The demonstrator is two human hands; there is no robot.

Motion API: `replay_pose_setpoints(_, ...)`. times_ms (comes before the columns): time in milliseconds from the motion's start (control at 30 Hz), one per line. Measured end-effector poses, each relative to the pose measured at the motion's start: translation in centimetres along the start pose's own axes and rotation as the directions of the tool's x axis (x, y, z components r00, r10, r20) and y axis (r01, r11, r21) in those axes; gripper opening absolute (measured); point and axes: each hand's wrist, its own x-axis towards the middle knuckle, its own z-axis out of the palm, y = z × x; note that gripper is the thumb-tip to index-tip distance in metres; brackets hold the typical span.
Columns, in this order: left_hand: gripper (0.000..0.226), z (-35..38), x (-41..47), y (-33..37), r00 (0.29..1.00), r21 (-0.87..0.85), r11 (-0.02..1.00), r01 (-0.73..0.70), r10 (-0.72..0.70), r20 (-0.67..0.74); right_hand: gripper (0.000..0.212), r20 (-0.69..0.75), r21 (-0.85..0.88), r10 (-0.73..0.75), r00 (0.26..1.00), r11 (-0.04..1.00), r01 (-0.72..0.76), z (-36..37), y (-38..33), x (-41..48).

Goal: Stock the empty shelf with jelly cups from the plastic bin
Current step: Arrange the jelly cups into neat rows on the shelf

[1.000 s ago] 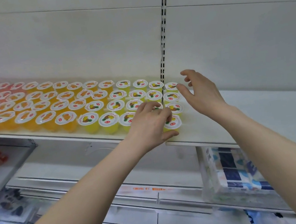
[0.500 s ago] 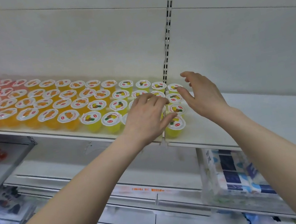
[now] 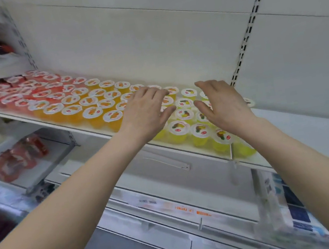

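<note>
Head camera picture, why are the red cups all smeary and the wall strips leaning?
Head view: the red jelly cups at far left are motion-blurred, while the yellow jelly cups near centre look fairly sharp; the wide-angle lens tilts the left slotted upright and right slotted upright opposite ways; lighting is soft, without harsh glare.

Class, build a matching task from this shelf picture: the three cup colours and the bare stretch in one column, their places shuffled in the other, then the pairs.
1 red jelly cups
2 orange jelly cups
3 yellow jelly cups
4 bare shelf board

a between the left hand and the right hand
b far right, past the right hand
c far left end
d just left of the left hand

Pairs: 1-c, 2-d, 3-a, 4-b
</note>
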Motion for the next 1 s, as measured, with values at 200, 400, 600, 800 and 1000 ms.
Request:
replay_pose_setpoints(200, 0.056, -3.5, -5.1, -11.0, 0.995, 0.091, 0.991, 0.099, -0.1, 0.013, 0.056, 0.039, 0.029, -0.116, 0.993, 0.993, 0.115, 2.9, -9.8, 4.7)
replay_pose_setpoints(400, 0.055, -7.8, -11.9, -22.5, 0.975, 0.198, 0.958, 0.207, -0.22, 0.044, 0.053, 0.009, 0.072, -0.223, 0.975, 0.972, 0.222, 6.3, -21.4, 9.4)
replay_pose_setpoints(600, 0.055, -12.4, -20.2, -32.5, 0.921, 0.276, 0.894, 0.354, -0.385, 0.066, 0.056, 0.037, 0.169, -0.355, 0.934, 0.923, 0.345, 9.9, -34.0, 12.7)
replay_pose_setpoints(800, 0.045, -15.9, -30.4, -39.7, 0.801, 0.281, 0.771, 0.571, -0.599, 0.016, 0.056, 0.018, 0.315, -0.514, 0.858, 0.817, 0.483, 14.2, -46.5, 14.2)
replay_pose_setpoints(1000, 0.035, -17.1, -40.0, -45.6, 0.599, 0.285, 0.573, 0.769, -0.801, -0.007, 0.056, 0.046, 0.413, -0.682, 0.73, 0.678, 0.608, 20.5, -57.3, 15.8)
